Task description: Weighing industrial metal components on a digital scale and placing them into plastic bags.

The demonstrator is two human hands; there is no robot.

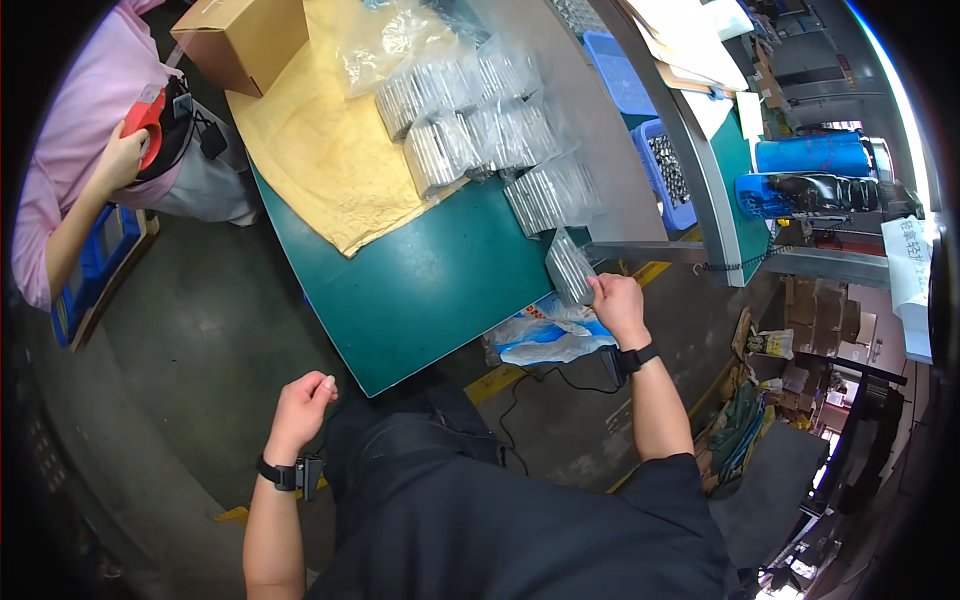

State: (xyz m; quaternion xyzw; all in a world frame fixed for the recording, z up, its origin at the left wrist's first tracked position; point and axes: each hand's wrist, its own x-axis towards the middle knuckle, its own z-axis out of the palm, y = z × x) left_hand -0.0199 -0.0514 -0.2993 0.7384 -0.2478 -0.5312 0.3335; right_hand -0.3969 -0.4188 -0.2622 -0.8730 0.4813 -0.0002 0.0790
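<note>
My right hand [618,303] pinches the near end of a clear plastic bag of silver metal rods [570,268] at the right corner of the green table [430,290]. The bag is tilted and partly over the table's edge. My left hand [303,405] hangs in the air off the table's near left side, fingers curled in and nothing visible in them. Several similar bagged bundles of rods [436,155] lie in rows beyond my right hand, with one bundle [548,200] closest to the held bag.
Yellow cloth [330,150] covers the table's far left, with a cardboard box [245,45] on it. At left, a co-worker in pink holds a red tape dispenser [148,120]. A metal rack post [690,130], blue bins of small parts [665,170] and blue bottles [810,155] stand at right.
</note>
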